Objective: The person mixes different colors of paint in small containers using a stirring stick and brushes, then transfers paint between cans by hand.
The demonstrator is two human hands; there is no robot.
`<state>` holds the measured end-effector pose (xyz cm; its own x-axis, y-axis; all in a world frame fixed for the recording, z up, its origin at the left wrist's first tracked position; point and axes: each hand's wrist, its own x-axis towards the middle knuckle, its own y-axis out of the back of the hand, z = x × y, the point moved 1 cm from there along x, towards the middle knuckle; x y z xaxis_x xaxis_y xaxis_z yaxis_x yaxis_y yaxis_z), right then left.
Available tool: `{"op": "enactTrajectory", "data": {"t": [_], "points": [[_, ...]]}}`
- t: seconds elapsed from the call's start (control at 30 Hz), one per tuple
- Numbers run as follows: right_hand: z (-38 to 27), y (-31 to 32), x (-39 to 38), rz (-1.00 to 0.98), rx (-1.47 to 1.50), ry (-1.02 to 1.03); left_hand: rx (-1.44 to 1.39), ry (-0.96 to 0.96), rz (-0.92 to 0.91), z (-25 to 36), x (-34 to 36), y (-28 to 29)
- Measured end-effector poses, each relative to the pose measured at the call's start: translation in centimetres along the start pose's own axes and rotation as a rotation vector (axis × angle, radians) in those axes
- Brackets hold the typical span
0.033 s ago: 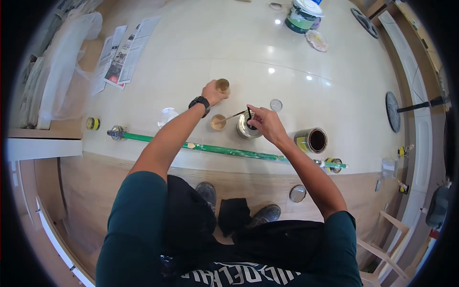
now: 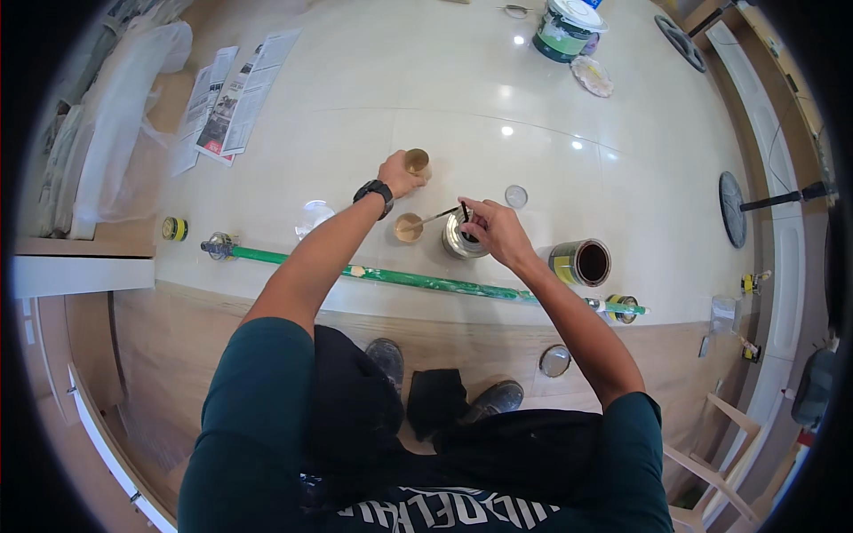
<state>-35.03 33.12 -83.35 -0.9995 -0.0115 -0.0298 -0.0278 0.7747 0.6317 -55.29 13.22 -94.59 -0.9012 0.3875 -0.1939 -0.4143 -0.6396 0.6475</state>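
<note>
My left hand (image 2: 402, 175) is closed around a small brown cup (image 2: 417, 161), held beyond the other containers. My right hand (image 2: 498, 228) pinches a thin black handle (image 2: 466, 212) above an open silver can (image 2: 461, 242); the handle's lower end is hidden in the can. Just left of that can stands a second small cup (image 2: 409, 227) with tan contents. A slim brush (image 2: 438, 216) lies across from this cup to the can's rim. Right of my right hand, a larger open can (image 2: 592, 263) holds dark brown liquid.
A paint-spotted green pole (image 2: 426, 282) rests on small tins (image 2: 625, 308) between me and the cups. Round clear lids (image 2: 516, 196) lie on the glossy floor. Newspaper sheets (image 2: 233, 107) lie far left; a green-and-white bucket (image 2: 566, 31) stands far right. A round metal lid (image 2: 554, 361) lies near my feet.
</note>
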Motion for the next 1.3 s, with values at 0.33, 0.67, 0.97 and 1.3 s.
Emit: {"op": "enactTrajectory", "data": {"t": [0.33,0.67,0.97,1.3], "points": [[0.9,0.5,-0.8,0.011,-0.086,0.11,0.159,0.147,-0.074,-0.9,-1.3,1.0],[1.7,0.5,-1.5,-0.096,-0.213,0.221,0.038,-0.293,0.358,5.6,-2.4,7.2],[1.9,0.9,-2.4,-0.144,-0.305,0.226,-0.167,-0.413,-0.227,23.0,-14.9,11.2],[2.4,-0.3,-0.9,-0.14,-0.296,0.305,-0.269,-0.989,-0.574,33.5,-37.7,11.3]]}}
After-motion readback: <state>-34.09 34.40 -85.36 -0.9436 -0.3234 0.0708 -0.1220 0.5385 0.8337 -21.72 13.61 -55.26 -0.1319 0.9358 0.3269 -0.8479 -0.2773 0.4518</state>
